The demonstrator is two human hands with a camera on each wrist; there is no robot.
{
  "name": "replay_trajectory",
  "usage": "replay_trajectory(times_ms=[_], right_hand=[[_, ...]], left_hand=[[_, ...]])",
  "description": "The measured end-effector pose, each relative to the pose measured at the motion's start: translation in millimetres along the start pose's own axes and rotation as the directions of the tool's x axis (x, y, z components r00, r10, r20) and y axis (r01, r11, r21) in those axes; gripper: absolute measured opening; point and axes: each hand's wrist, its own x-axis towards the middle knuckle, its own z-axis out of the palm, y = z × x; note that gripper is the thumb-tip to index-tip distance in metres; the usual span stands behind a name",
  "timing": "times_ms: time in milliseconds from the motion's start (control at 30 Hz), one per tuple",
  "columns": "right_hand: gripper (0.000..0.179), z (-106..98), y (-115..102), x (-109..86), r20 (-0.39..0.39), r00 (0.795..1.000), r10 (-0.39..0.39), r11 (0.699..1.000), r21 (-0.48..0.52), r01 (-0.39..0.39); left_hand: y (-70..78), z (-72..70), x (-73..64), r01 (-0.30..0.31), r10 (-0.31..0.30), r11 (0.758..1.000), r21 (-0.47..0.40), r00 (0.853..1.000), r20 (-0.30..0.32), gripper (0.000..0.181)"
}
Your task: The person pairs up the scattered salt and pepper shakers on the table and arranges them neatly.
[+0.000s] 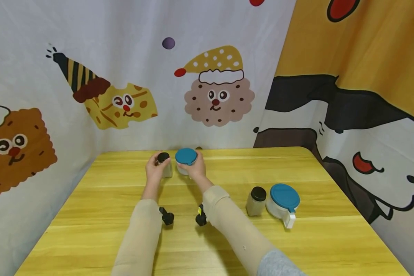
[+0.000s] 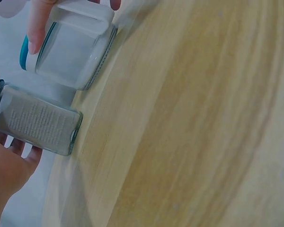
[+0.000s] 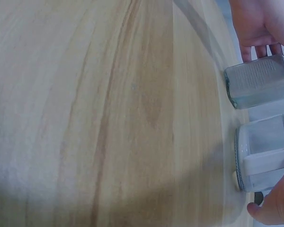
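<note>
Near the far edge of the table, my left hand [image 1: 153, 173] grips a small squarish glass jar with a black lid [image 1: 167, 171]. Beside it, to the right, my right hand [image 1: 198, 170] holds a wider glass jar with a blue lid [image 1: 185, 155]. In the left wrist view, raised lettering covers the side of the small jar [image 2: 35, 118], and the fingers are around its upper part. The wider jar [image 3: 264, 135] has a white handle [image 3: 267, 162] in the right wrist view. A gap separates the two jars.
To the right on the wooden table [image 1: 179, 249] stand another black-lidded jar [image 1: 256, 203] and another blue-lidded jar [image 1: 284, 197] with a white handle, close together. Behind the far edge hangs a curtain [image 1: 131, 46] printed with cartoon figures. Black devices [image 1: 167, 217] are on both wrists.
</note>
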Motion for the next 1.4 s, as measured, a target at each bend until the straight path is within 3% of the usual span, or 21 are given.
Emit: replay_trajectory(times_ms=[300,833,1400], right_hand=[[0.090,2,6,-2.9,-0.045,0.999,0.030,1.000,0.002,-0.030],[0.086,0,15,-10.4,-0.121,0.992,-0.026,0.999,0.020,0.028],[0.091,-4,14,-19.9,-0.100,0.994,-0.036,0.998,0.045,0.041]], left_hand=[[-1.4,-0.6,-0.7,0.053,-0.053,0.998,-0.035,0.999,0.008,0.055],[1.4,-2.4,-1.5,0.105,-0.105,0.994,-0.014,0.994,0.002,0.056],[3.0,-5.5,-7.6,0.102,-0.102,0.993,-0.059,0.995,0.006,0.057]])
